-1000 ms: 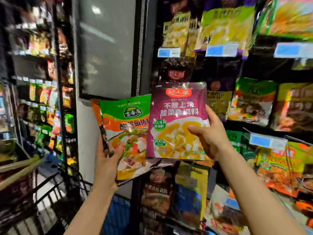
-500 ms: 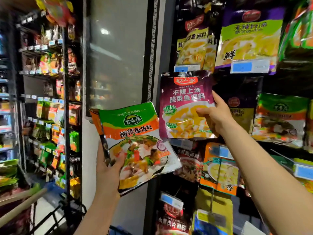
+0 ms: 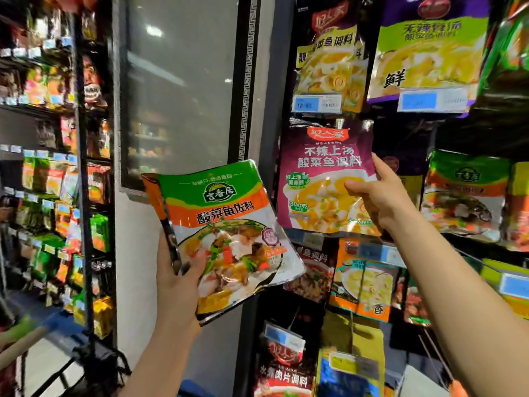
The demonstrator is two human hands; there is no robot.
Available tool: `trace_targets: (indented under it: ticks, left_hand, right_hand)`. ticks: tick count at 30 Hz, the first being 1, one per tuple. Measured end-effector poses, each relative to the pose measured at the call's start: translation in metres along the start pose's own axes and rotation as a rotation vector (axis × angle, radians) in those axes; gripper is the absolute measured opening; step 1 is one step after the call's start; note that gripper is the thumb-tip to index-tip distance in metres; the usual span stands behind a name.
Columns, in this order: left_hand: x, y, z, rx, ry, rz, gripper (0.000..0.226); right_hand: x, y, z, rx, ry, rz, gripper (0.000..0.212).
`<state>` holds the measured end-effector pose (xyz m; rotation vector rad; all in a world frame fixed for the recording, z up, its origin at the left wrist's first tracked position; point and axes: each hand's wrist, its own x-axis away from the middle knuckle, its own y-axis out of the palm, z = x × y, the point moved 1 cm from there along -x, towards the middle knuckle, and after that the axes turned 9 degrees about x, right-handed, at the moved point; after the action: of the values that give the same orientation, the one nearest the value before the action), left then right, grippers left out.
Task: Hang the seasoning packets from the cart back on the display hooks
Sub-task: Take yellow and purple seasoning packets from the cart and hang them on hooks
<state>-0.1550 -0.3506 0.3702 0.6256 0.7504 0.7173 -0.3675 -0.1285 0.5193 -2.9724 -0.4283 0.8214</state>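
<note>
Gripping green packets (image 3: 229,230) in left hand (image 3: 177,279), right hand (image 3: 380,196) pinching purple packet (image 3: 323,179)

The purple seasoning packet (image 3: 326,179) is shiny plastic and catches the light. The green and orange seasoning packet (image 3: 229,233) is shiny plastic too, with wrinkles near its bottom. The tall dark glass panel (image 3: 183,81) is smooth and mirrors the lamps. The blue and white price tags (image 3: 316,104) look like paper under clear plastic.
</note>
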Motion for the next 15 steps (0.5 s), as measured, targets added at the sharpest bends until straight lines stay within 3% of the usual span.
trace_targets:
  ticks: [4, 15]
  left_hand:
    - [-0.001, -0.002, -0.002, -0.002, -0.010, 0.008, 0.061]
    - [-0.003, -0.011, -0.001, -0.016, -0.043, 0.078, 0.063]
  right_hand:
    - [-0.007, 0.000, -0.008, 0.085, -0.038, -0.015, 0.078]
    - [-0.035, 0.026, -0.031, 0.371, -0.005, 0.158, 0.083]
